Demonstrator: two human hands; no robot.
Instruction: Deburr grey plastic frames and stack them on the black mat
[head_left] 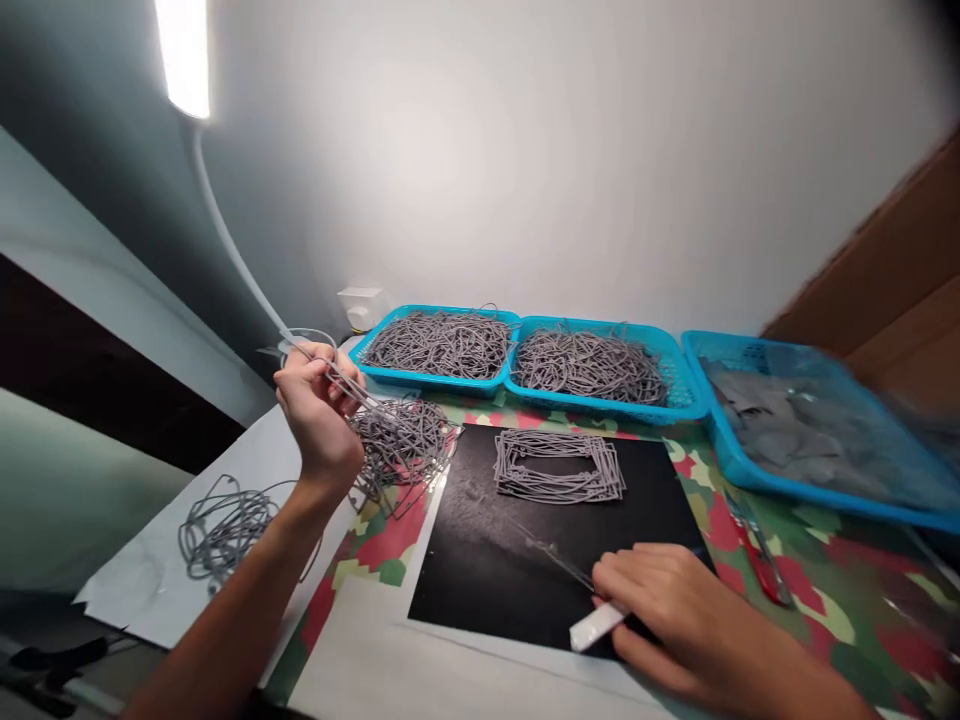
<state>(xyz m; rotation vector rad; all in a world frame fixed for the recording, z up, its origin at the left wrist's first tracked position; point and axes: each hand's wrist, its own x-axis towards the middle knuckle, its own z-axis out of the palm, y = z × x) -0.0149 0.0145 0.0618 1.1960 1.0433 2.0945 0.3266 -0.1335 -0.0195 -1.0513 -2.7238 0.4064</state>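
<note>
My left hand (pixel 319 405) is raised at the left, its fingers closed on thin grey strands (pixel 351 382) that loop up behind the knuckles. Just behind it lies a tangled pile of grey strands (pixel 409 440). Low over the black mat (pixel 465 570), my right hand (pixel 660 610) is closed around a small white bar (pixel 596 628). A thin grey piece (pixel 551 553), somewhat blurred, runs from its fingertips across the mat; I cannot tell whether it is gripped too. Farther back on the mat, grey rectangular frames (pixel 559 492) are stacked loosely.
Two blue baskets (pixel 435 382) (pixel 611 405) full of grey strands stand by the wall. Another blue basket (pixel 817 490) at the right holds grey pieces in plastic. A red-handled tool (pixel 761 565) lies before it. More strands (pixel 225 535) lie left, below a bendable lamp (pixel 221 225).
</note>
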